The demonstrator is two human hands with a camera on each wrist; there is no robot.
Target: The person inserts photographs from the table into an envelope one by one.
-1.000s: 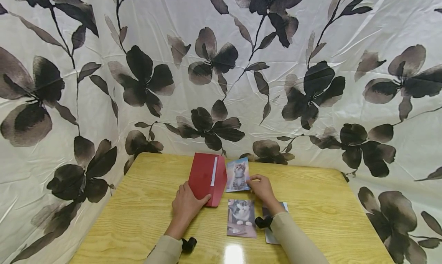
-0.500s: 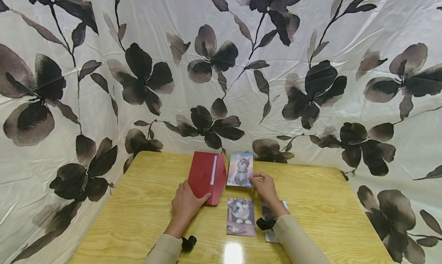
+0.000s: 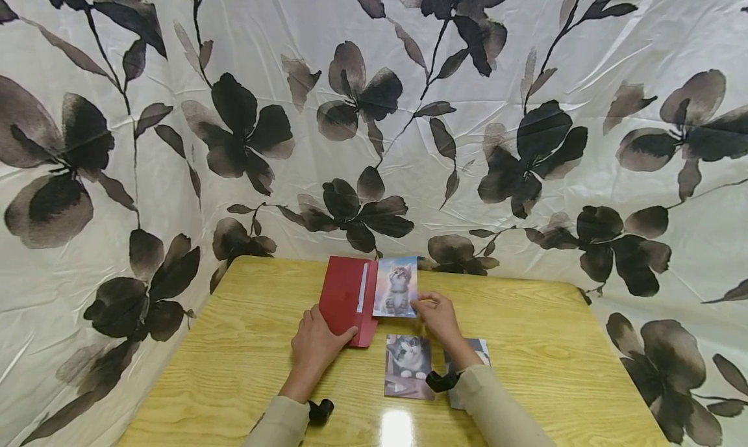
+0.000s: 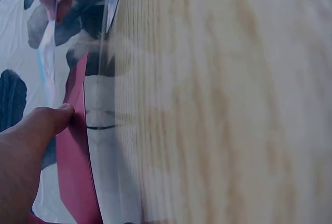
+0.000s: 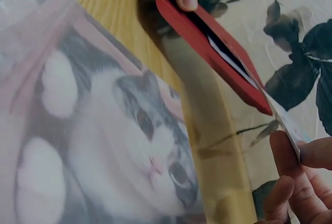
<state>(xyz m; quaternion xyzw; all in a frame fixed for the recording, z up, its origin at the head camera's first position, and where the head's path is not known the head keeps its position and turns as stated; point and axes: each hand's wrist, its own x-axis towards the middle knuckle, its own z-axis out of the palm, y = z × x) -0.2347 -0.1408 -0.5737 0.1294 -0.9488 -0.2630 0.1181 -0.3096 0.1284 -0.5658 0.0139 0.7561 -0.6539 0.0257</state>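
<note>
Your left hand (image 3: pixel 317 340) grips the red paper envelope (image 3: pixel 341 294) near its lower edge, thumb on top; apart from it, your right hand (image 3: pixel 439 320) pinches the pastel rectangular kitten card (image 3: pixel 398 284) by its lower right corner, over the open flap (image 3: pixel 368 333). Whether card and flap touch, I cannot tell. Best hold the card flat and square to the mouth, clear of the thin white paper insert (image 3: pixel 363 288).

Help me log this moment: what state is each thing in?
Red envelope: open, pale paper showing inside
Kitten card: pinched, picture showing
Gray-and-white cat card: flat, face up
Third card: flat, partly hidden
Left grip: holding the red envelope
Right grip: pinching the kitten card
</note>
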